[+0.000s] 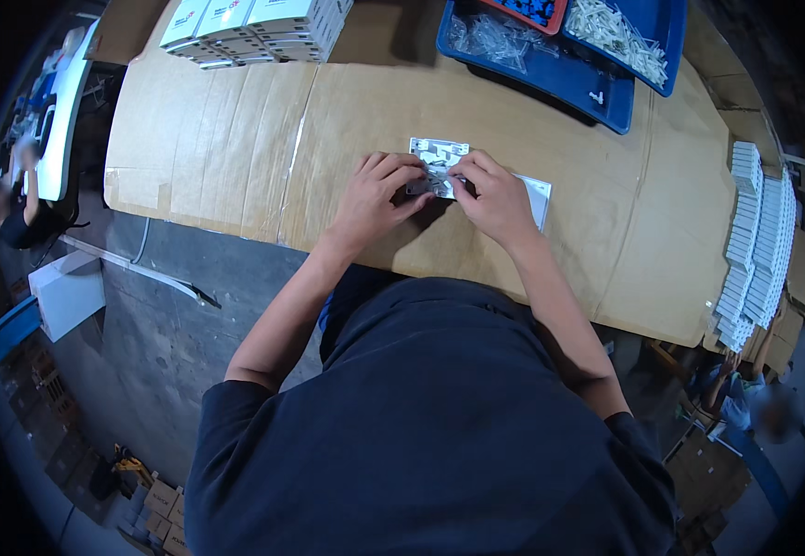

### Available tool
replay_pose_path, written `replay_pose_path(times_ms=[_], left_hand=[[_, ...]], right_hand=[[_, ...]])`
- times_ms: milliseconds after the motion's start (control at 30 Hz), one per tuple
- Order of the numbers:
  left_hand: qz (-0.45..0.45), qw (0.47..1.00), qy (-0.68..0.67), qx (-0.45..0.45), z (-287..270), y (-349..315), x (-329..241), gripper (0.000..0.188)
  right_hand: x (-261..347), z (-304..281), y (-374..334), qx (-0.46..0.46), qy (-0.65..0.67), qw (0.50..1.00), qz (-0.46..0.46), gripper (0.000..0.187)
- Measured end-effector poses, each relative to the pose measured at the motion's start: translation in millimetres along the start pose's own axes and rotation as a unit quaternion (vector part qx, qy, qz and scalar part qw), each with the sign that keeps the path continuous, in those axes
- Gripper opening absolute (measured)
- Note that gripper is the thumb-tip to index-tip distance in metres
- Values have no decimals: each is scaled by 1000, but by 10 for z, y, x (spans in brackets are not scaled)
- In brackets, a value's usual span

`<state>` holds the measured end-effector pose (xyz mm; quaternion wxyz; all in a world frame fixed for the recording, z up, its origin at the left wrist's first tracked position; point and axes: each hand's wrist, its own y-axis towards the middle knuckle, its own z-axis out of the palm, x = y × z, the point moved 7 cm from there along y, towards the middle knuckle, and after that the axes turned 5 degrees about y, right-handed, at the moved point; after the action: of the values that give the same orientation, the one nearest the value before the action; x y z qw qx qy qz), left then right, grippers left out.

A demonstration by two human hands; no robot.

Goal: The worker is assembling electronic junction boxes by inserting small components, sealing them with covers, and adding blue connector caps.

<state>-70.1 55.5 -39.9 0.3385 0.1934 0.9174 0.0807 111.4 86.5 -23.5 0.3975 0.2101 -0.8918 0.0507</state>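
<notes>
A white, roughly square plastic housing with moulded details lies on the cardboard-covered table in front of me. My left hand grips its left side with curled fingers and thumb. From the right, my right hand closes thumb and fingertips on the same housing. Small clear or whitish bits show between the fingertips, too small to make out. Partly under my right hand, a flat white panel rests on the cardboard.
Blue trays at the back right hold clear and white small parts, with a red tray of blue pieces. White boxes are stacked at the back left. Rows of white plastic pieces line the right edge. Other people are at both sides.
</notes>
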Motion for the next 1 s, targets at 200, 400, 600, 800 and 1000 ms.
replay_pose_path(times_ms=[200, 400, 600, 800, 1000], left_hand=[[26, 999, 38, -1, 12, 25, -34, 33], [48, 999, 18, 12, 75, -16, -24, 43], [50, 997, 56, 29, 83, -20, -70, 48], [59, 996, 57, 34, 91, -32, -76, 43], [26, 999, 22, 43, 91, -18, -55, 53]], right_hand=[[31, -12, 52, 10, -33, 999, 6, 9], [13, 8, -11, -23, 5, 1000, 9, 15], [53, 10, -68, -41, -28, 999, 9, 13], [54, -65, -108, -53, -41, 998, -9, 14], [-72, -100, -141, -61, 44, 997, 18, 13]])
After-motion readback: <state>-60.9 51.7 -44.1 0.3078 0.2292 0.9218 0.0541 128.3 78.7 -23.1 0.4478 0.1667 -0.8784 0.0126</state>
